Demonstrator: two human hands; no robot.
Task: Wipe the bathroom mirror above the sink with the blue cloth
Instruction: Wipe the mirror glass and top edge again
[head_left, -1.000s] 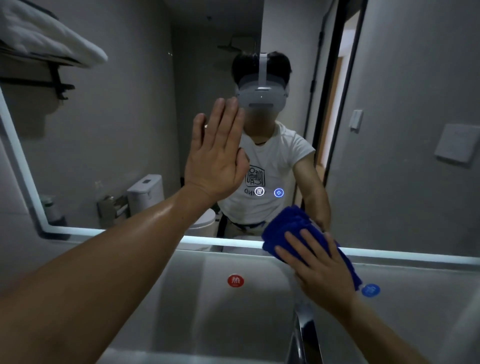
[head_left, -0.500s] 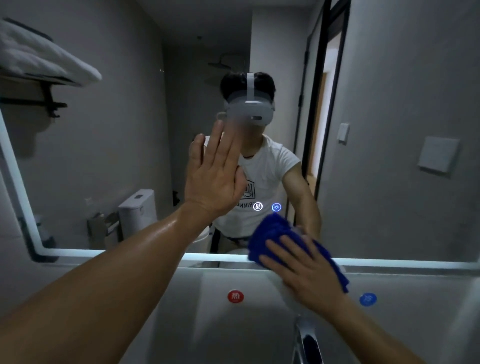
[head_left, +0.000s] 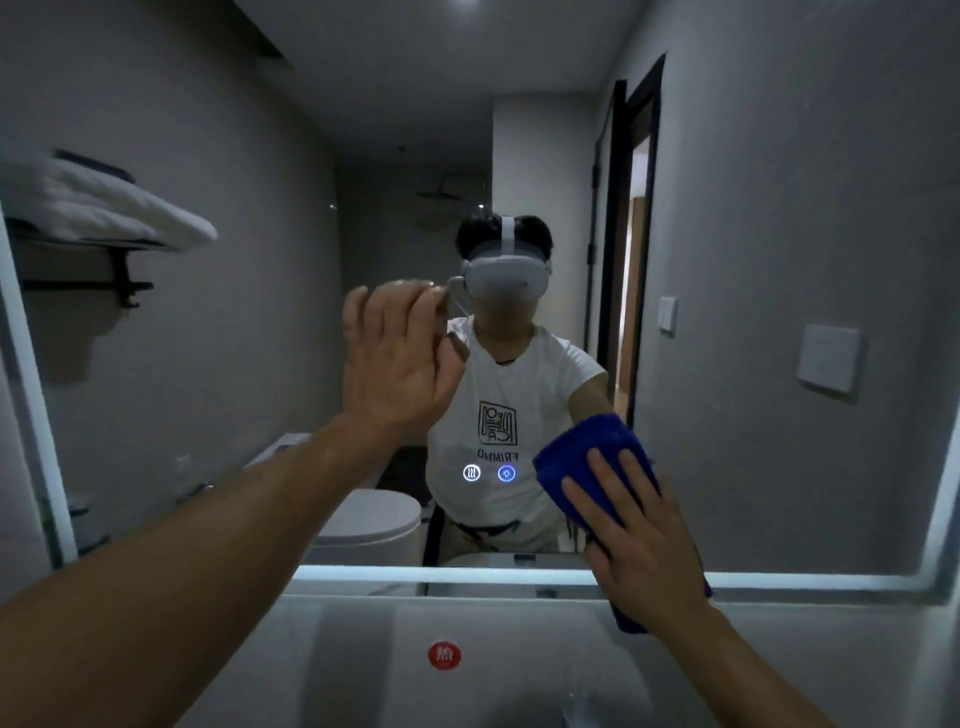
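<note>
From the head camera, the mirror (head_left: 779, 208) fills most of the view, with a lit strip (head_left: 441, 574) running along its bottom edge. The right hand (head_left: 644, 540) lies flat against the lower right part of the glass, with the blue cloth (head_left: 587, 460) sandwiched between palm and mirror. Its fingers (head_left: 605, 480) are straight and slightly spread, pointing up and to the left, and they press on the cloth rather than curl round it. The cloth reaches past the fingertips in a bunched fold toward the upper left. A smaller corner of it pokes out below the heel of the hand, hanging across the lit strip onto the wall beneath. The left hand (head_left: 395, 358) is raised at the middle of the mirror, palm toward the glass and holding nothing. Its fingers are upright and close together, but their tips are blurred, so I cannot tell whether they touch the glass. Between the two hands, two small lit touch icons (head_left: 488, 473) glow on the mirror, just left of the cloth. Below the mirror, a round red sticker (head_left: 444, 654) sits on the pale wall. The reflection shows a folded white towel (head_left: 119, 208) on a dark rack at upper left and a toilet (head_left: 363, 519) behind the left forearm.
</note>
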